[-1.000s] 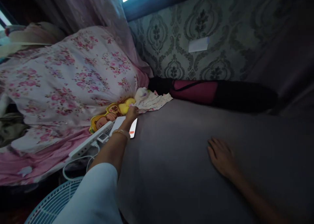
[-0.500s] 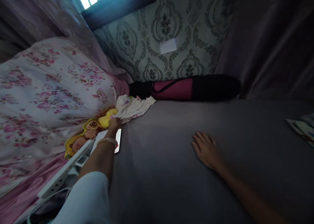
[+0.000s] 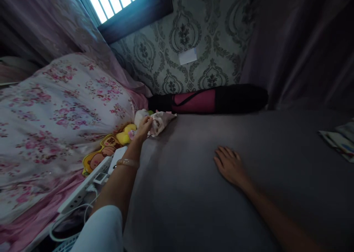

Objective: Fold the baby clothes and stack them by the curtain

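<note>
At the far left side of the grey bed sheet (image 3: 188, 193), my left hand (image 3: 144, 127) is closed on the edge of a pale patterned cloth (image 3: 162, 121). The cloth is bunched up and partly folded over; my fingertips are hard to make out against it. Beside this hand lie a white plush toy (image 3: 140, 115) and a yellow plush toy (image 3: 126, 134). My right hand (image 3: 229, 164) rests flat on the sheet, fingers spread, holding nothing.
Under my left forearm are a white flat object (image 3: 117, 157) and a power strip (image 3: 83, 185) with plugged-in cables. A yellow cartoon cushion (image 3: 95, 160) leans on floral bedding (image 3: 63, 108). A black and pink long bag (image 3: 199, 101) lies along the wall. Folded cloth (image 3: 339, 143) sits at right.
My left hand has moved forward and right with the cloth's edge, and the cloth is now more bunched. The lit phone is no longer visible by my forearm. My right hand stays put.
</note>
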Demonstrator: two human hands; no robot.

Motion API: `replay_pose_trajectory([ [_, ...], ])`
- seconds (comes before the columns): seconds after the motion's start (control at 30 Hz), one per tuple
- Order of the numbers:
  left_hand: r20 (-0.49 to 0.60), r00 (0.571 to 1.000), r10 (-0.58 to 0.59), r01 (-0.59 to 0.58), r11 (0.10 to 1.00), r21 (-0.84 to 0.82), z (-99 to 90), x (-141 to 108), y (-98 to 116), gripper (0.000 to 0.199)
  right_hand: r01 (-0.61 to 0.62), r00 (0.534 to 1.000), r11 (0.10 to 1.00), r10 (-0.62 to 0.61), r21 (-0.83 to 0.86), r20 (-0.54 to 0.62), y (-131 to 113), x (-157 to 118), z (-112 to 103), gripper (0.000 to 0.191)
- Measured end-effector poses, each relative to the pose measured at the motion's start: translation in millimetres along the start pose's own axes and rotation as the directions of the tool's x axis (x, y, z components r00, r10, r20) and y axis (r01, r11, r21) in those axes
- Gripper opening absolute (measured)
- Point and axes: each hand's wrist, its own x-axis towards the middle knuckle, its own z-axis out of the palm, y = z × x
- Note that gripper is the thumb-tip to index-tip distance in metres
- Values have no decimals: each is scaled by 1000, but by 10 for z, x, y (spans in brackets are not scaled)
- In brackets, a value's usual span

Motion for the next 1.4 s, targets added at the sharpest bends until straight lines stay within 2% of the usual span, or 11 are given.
replay_pose_trajectory([
  [0.13,51,999,-3,12,987,-160,356,-220,158,32,-10,1000,1000,10,13,14,-6,3,-16,48],
  [0.23,114,989,-96,130,928,-349,618,-433,261,32,-15,1000,999,15,40,18,-2,1,-25,47],
  [0.33,284,929,-238,357,783,-510,849,-664,353,35,-12,1000,998,12,59,10,1,-9,-45,46],
  [0.4,394,877,-275,465,694,-551,995,-815,397,32,-11,1000,997,10,71,10,5,-16,-59,46],
  [0.53,469,830,-302,541,640,-546,1290,-1062,436,30,-10,1000,993,8,113,18,15,-18,-74,44],
  [0.73,440,752,-490,658,590,-468,1653,-1276,406,23,-26,1000,982,25,188,12,12,-11,-100,43],
  [0.87,501,732,-461,678,562,-473,1753,-1424,439,27,-13,997,957,33,290,-64,17,-12,-105,40],
  [1.03,637,684,-355,697,575,-429,1818,-1635,554,36,68,991,901,-10,428,-137,12,-12,-167,42],
  [1.1,645,695,-316,670,611,-422,1849,-1695,579,36,119,987,883,-53,454,-155,1,-11,-210,45],
  [1.27,597,766,-238,537,747,-391,1892,-1774,582,29,285,958,829,-228,481,-173,-41,-15,-272,59],
  [1.4,519,841,-153,370,863,-345,1882,-1821,591,19,319,948,804,-274,502,-163,-63,-10,-289,60],
])
